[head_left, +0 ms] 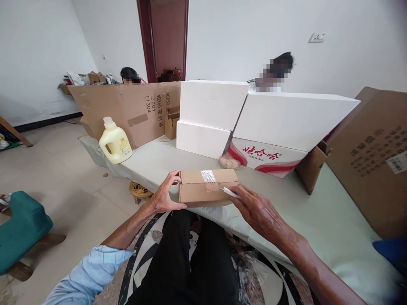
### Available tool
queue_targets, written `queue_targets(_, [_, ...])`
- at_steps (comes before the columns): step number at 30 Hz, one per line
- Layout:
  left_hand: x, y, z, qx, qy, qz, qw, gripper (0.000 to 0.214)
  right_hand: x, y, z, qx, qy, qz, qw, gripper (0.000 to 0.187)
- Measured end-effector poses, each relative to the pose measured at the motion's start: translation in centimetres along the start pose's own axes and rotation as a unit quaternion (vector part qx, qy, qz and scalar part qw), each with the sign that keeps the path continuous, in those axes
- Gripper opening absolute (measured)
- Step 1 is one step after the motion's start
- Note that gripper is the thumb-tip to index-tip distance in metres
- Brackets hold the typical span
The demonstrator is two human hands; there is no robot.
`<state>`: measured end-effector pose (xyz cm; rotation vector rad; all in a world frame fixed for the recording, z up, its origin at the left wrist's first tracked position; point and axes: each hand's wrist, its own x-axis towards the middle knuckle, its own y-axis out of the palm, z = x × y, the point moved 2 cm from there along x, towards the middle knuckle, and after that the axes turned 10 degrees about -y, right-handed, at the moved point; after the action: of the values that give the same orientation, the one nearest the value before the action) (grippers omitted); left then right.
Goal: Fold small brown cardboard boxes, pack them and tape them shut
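Observation:
A small brown cardboard box (192,192) lies at the near edge of the cloth-covered table. Shiny clear tape (208,176) crosses its top seam, and below that the front face shows a torn, rough patch. My left hand (167,192) grips the box's left end, fingers at the upper corner and thumb at the lower one. In my right hand (254,207) is a slim white tool with a pointed tip (230,192), held against or just over the box's front near the patch. Whether the tip touches the cardboard I cannot tell.
White boxes (211,101) are stacked behind, one red-and-white printed carton (263,156) among them. A yellow detergent jug (116,142) stands left, before a large brown carton (136,114). Another large carton (375,156) is at right. Two people sit beyond the boxes.

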<state>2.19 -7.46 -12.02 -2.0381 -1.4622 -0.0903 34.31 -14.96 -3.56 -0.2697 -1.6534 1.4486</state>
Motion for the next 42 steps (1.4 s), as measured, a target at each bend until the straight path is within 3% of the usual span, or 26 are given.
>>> queue_targets(6, [-0.3,0.2,0.0,-0.011,-0.004,-0.004,1.0,0.074,1.8,1.0,-0.5,-0.126,-0.022,0.087,0.988,0.031])
queue_targets(15, [-0.5,0.1,0.2,-0.002,-0.007,-0.002,1.0,0.081,3.6,0.4,0.1,-0.206,-0.084,0.068,0.972,0.03])
queue_targets(42, [-0.6,0.2,1.0,-0.013,-0.015,-0.006,1.0,0.084,5.7,-1.0,0.8,-0.245,-0.149,0.059,0.956,0.032])
